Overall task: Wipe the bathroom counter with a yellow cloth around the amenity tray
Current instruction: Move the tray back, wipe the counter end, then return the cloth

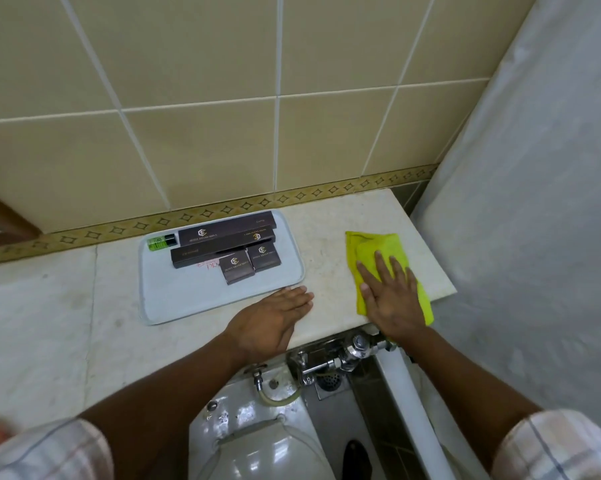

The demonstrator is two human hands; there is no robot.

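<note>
A folded yellow cloth (375, 249) lies on the pale marble counter (330, 233) near its right end. My right hand (392, 296) presses flat on the cloth's near part, fingers spread. A pale grey amenity tray (174, 299) sits left of the cloth, holding several dark brown boxes (223, 242) and a small green bottle (160, 242). My left hand (275, 315) rests flat on the counter at the tray's near right corner, touching its rim and holding nothing.
A beige tiled wall (223, 98) with a patterned border backs the counter. A grey curtain (534, 202) hangs at the right. Below the counter's front edge are a chrome flush valve (344, 355) and a white toilet (257, 438).
</note>
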